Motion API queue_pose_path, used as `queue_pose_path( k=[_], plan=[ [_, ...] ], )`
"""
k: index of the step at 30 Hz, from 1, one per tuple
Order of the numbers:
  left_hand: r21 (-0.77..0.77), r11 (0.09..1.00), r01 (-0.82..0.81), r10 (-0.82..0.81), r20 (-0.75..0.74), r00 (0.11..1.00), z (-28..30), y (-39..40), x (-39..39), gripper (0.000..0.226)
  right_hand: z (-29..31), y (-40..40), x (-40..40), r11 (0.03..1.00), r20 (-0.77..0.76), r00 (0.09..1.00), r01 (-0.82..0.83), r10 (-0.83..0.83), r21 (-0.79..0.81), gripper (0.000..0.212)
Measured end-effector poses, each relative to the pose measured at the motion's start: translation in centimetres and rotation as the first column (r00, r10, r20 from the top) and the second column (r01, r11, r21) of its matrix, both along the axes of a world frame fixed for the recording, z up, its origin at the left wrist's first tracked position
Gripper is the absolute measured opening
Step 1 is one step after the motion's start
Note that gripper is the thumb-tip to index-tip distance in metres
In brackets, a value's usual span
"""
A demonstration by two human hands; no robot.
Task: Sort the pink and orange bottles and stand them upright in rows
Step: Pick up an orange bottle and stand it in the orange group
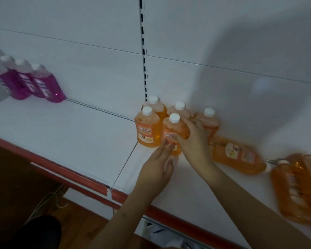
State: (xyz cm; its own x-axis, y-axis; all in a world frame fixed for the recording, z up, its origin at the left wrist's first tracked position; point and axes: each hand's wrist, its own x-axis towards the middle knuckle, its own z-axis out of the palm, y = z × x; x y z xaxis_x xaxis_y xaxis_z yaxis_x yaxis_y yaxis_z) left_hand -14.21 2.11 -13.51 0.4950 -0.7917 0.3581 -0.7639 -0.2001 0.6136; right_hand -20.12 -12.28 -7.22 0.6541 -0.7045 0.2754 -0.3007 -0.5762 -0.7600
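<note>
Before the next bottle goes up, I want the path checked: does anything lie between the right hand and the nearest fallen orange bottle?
Nothing visible does. The right hand grips an upright orange plastic bottle; the nearest lying orange bottle lies just right of its wrist.

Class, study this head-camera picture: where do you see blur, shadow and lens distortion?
Head view: motion blur smears the lying orange bottles at right and the pink bottles at left; a broad shadow darkens the back panel upper right; wide-angle distortion bends the shelf edge; lighting is dim and bluish.

Four pink bottles point(34, 83) upright far left, five orange bottles point(147, 128) upright centre, others lying right
</note>
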Motion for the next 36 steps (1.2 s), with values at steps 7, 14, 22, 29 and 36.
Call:
queue_pose_path(
  k=[7, 14, 22, 29, 36],
  plan=[
    [0.05, 0.999, 0.018, -0.019, 0.018, 1.0, -1.5, -0.8, -1.6, 0.076, 0.1, -0.3, -0.1, 0.997, -0.046, 0.998, -0.049, 0.046, -0.065, 0.067],
    [-0.17, 0.984, 0.059, -0.031, 0.163, 0.986, -0.6, -2.1, -2.6, 0.029, 0.7, -2.6, -5.5, 0.973, -0.069, 0.996, 0.048, -0.065, -0.226, 0.042],
    [-0.05, 0.981, 0.186, -0.192, -0.16, 0.968, -0.5, -8.3, -6.5, 0.036, 0.6, -9.3, -15.3, 0.922, -0.358, 0.852, 0.378, -0.383, -0.084, 0.036],
    [0.066, 0.99, 0.128, -0.1, -0.322, 0.942, 1.0, -13.6, -8.6, 0.047, -1.2, -9.7, -17.5, 0.896, -0.511, 0.777, 0.443, -0.368, 0.029, 0.031],
    [0.276, 0.96, 0.041, 0.071, -0.384, 0.921, 2.2, -12.6, -7.7, 0.048, -1.5, -10.0, -17.7, 0.937, -0.561, 0.79, 0.343, -0.249, 0.068, 0.056]
  ],
)
